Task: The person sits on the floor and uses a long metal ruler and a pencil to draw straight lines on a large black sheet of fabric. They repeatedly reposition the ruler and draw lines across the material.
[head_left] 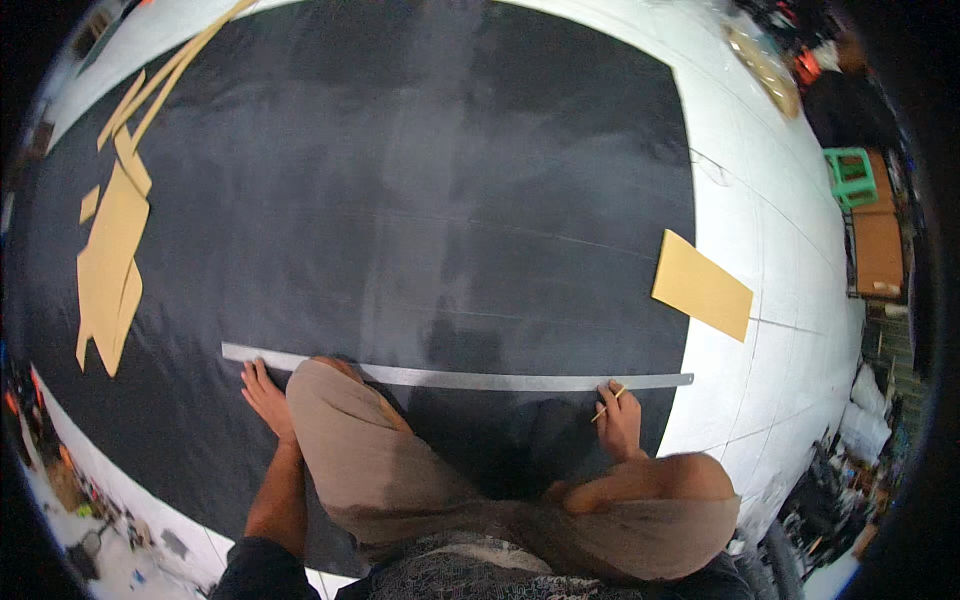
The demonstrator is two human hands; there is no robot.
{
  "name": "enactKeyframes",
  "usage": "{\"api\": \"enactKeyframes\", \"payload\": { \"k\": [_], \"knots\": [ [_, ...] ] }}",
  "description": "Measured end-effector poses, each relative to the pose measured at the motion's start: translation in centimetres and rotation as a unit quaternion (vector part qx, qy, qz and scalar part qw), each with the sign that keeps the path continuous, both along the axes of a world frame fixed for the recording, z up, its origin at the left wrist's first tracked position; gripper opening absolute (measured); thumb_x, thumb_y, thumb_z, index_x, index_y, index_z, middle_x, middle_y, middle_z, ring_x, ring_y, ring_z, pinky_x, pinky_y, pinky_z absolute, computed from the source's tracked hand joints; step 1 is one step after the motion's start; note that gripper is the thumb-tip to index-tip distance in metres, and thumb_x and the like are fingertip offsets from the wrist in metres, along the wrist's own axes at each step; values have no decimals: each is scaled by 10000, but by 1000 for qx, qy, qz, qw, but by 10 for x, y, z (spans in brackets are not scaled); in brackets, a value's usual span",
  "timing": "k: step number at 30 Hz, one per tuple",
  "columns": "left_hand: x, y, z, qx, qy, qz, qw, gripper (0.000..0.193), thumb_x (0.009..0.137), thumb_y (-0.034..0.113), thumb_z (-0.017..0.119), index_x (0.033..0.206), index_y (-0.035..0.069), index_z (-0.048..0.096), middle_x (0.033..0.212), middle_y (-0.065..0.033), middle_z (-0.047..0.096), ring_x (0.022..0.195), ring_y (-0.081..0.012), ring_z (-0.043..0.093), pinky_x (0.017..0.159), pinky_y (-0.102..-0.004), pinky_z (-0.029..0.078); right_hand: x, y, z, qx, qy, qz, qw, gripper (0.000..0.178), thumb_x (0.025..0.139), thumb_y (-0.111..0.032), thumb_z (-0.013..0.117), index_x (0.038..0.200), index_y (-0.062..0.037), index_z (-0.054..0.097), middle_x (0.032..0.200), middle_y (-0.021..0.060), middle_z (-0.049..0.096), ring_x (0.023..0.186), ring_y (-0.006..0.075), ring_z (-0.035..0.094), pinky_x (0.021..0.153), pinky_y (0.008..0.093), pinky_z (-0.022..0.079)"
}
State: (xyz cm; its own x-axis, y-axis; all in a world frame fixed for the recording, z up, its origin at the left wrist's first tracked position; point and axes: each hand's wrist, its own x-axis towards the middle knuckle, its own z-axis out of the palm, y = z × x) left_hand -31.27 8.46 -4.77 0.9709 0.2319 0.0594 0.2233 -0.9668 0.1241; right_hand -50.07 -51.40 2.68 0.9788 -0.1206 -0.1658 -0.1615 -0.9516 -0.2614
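Note:
A long metal ruler (480,379) lies across the black sheet (540,180), close in front of my bent knees. My left hand (267,400) rests with its fingers stretched out, their tips at the ruler's lower edge near its left end. Close to the ruler's right end is my right hand (621,420), its fingers closed around a thin yellowish pencil (600,413). The pencil slants across the fingers beside the ruler's lower edge; whether its tip touches the sheet I cannot tell. My left knee hides a short stretch of the ruler's upper edge.
Yellow cut pieces (112,260) and thin strips (180,65) lie along the sheet's left side. One yellow panel (704,287) straddles its right edge onto the white floor (770,230). A green stool (850,178) and piled clutter (850,480) stand at far right.

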Motion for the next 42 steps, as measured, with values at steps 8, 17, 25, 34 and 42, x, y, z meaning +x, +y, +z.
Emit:
{"api": "enactKeyframes", "payload": {
  "k": [8,17,25,34,42],
  "knots": [
    [1,-8,6,-20,-2,-27,999,832,920,468,649,1560,40,333,1630,-223,279,1522,-445,202,1224,-617,114,-47,7,-38,-37,-12,-47,998,525,917,-50,617,1427,-32,493,1512,231,446,1439,431,384,1155,594,289],
    [2,-13,8,-21,-3,-24,999,812,941,449,649,1554,20,334,1624,-233,289,1523,-440,202,1229,-608,107,-45,1,-49,-41,-58,-36,997,543,912,-45,609,1437,-85,476,1522,224,423,1425,435,379,1155,597,264],
    [13,-12,-1,-9,-14,-9,1000,854,930,565,643,1535,26,375,1621,-228,302,1517,-432,226,1231,-599,131,-31,10,-37,-23,-87,-79,993,429,915,-112,639,1342,-93,595,1468,177,487,1387,403,423,1128,556,312],
    [15,-46,47,-16,129,39,991,985,880,722,596,1545,28,379,1635,-221,289,1517,-437,233,1184,-650,232,-46,-8,-25,67,-118,-71,988,254,931,-180,665,1150,-54,634,1386,160,589,1309,370,521,1075,511,384],
    [15,-42,70,-69,211,75,972,1340,703,800,725,1599,-23,163,1677,-233,135,1553,-402,147,1202,-618,257,-73,-8,-30,88,-120,-54,987,209,923,-165,689,1079,-34,643,1310,172,647,1192,373,590,1017,500,432]
  ]
}}
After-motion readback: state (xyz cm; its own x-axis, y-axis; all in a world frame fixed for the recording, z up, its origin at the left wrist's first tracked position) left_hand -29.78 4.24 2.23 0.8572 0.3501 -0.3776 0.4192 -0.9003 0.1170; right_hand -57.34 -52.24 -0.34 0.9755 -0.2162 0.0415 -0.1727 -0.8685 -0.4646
